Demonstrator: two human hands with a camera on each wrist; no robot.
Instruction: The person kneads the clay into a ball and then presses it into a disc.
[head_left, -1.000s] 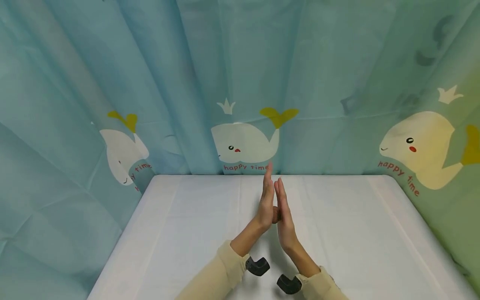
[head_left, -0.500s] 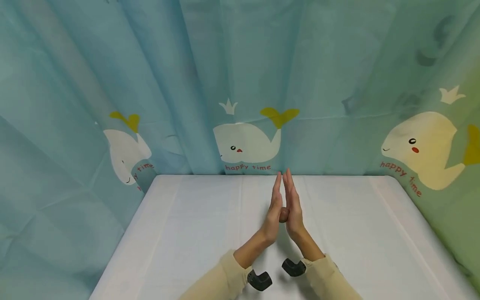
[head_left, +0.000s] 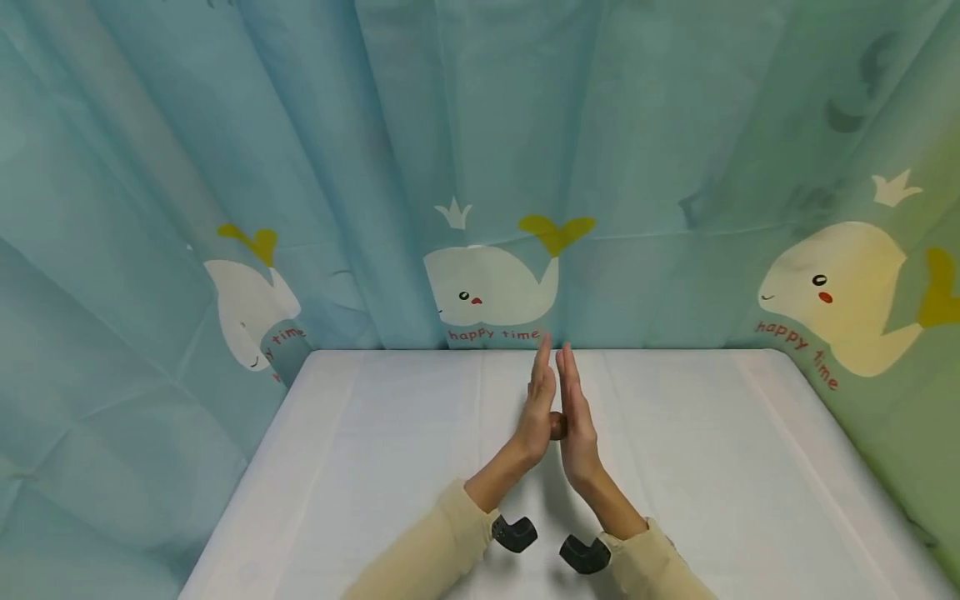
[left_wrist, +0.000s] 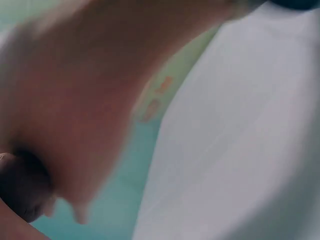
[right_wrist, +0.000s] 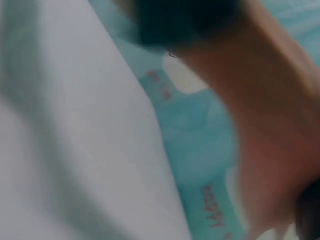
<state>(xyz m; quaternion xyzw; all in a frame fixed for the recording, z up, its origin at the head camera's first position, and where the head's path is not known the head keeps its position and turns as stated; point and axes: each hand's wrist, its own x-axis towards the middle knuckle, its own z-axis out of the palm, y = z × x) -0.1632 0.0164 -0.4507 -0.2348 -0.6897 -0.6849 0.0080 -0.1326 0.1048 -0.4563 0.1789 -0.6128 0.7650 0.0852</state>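
Note:
Over the white table [head_left: 375, 467] my two hands stand upright, palm facing palm, with straight fingers pointing away from me. The left hand [head_left: 536, 407] and the right hand [head_left: 574, 419] press a small brown lump [head_left: 557, 425] between their palms; only its edge shows in the gap. The left fingertips reach slightly farther than the right ones. Both wrist views are blurred: the left wrist view shows a palm and a dark brown lump [left_wrist: 20, 192] at the lower left, and the right wrist view shows a hand [right_wrist: 270, 125] against the curtain.
A blue curtain [head_left: 480, 125] printed with whales hangs close behind and to both sides of the table. A black wrist camera [head_left: 514, 533] sits under the left sleeve, another black wrist camera [head_left: 583, 554] under the right.
The palms have slid against each other: the right hand has drawn back toward me, the left has moved slightly forward. The brown lump stays pressed between them.

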